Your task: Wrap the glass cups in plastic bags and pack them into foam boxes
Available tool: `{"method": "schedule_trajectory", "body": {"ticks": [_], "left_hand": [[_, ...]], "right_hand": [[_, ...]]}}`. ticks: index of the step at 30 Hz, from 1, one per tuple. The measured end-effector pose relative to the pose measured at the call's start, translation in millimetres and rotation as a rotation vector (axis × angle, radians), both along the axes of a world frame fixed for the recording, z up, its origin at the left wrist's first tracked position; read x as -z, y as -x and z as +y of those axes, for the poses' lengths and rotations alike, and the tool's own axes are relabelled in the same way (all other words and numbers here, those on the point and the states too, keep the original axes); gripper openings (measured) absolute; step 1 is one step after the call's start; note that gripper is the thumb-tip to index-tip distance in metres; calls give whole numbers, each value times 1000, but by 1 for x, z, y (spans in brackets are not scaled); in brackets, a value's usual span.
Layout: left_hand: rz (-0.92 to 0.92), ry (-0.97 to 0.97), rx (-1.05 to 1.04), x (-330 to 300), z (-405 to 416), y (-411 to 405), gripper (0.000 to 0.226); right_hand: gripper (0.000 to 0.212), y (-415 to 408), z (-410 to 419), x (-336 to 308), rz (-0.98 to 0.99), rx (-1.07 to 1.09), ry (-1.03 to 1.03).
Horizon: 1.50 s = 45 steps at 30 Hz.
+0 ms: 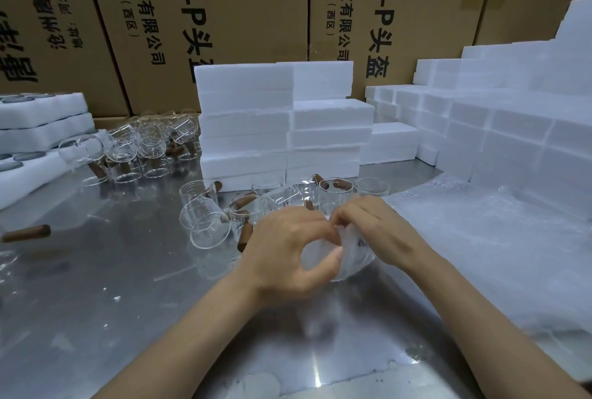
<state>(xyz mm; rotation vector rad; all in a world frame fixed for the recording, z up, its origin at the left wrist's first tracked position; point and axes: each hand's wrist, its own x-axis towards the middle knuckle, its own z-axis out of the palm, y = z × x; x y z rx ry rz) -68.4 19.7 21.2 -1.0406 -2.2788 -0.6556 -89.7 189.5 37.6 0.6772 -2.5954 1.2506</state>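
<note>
My left hand (288, 254) and my right hand (374, 228) both grip one glass cup in a clear plastic bag (346, 260) just above the steel table (112, 286). The fingers of both hands pinch the bag at the cup's top, and the hands hide most of the cup. Several bare glass cups with brown wooden handles (208, 219) stand right behind and left of my hands. More of these cups (144, 148) are heaped at the back left. Closed white foam boxes (275, 129) are stacked behind the cups.
A pile of plastic bags (480, 257) lies on the table to the right. Many foam boxes (512, 119) rise in steps at the far right. Open foam trays (38, 123) lie at the far left. Printed cardboard cartons (224, 14) wall off the back. A loose wooden handle (28, 233) lies left.
</note>
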Motion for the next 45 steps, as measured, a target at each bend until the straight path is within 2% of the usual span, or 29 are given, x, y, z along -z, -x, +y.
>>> {"method": "schedule_trajectory", "body": {"ticks": [3,5,9,16,19,23,27,31,34,38,41,43,45], "left_hand": [[14,214,-60,0,1,4,49],[43,290,-93,1,4,7,55],[129,292,-124,3,6,7,55],[343,24,-28,3,3,-3,23],[389,-31,-14,1,4,-4,25],[313,-158,-24,2,0,-3,25],[223,-273,-81,3,-4,1,34],[223,-349,-120,4,-2,3,41],[223,-393,-120,5,-2,4,42],[172,-547,-143,-3,-6,9,44],[53,-602,-185,-12,-9,16,42],[-85,-573,-249,-20,-8,26,33],[-236,-491,-341,-30,-6,43,21]], "right_hand": [[33,1,-2,0,39,-3,141],[35,2,-2,0,90,6,201],[36,4,-2,2,154,31,102],[33,2,-5,7,184,-41,-180],[49,2,-7,9,229,-73,-336],[73,3,-10,12,252,-38,-418],[85,1,-14,13,282,-14,-563],[87,1,-16,15,340,8,-657],[80,1,-16,15,392,20,-635],[55,1,-12,14,473,58,-638],[58,-2,-12,8,455,66,-577],[58,-5,-12,-2,383,85,-366],[50,-2,-9,-17,287,139,-25]]}}
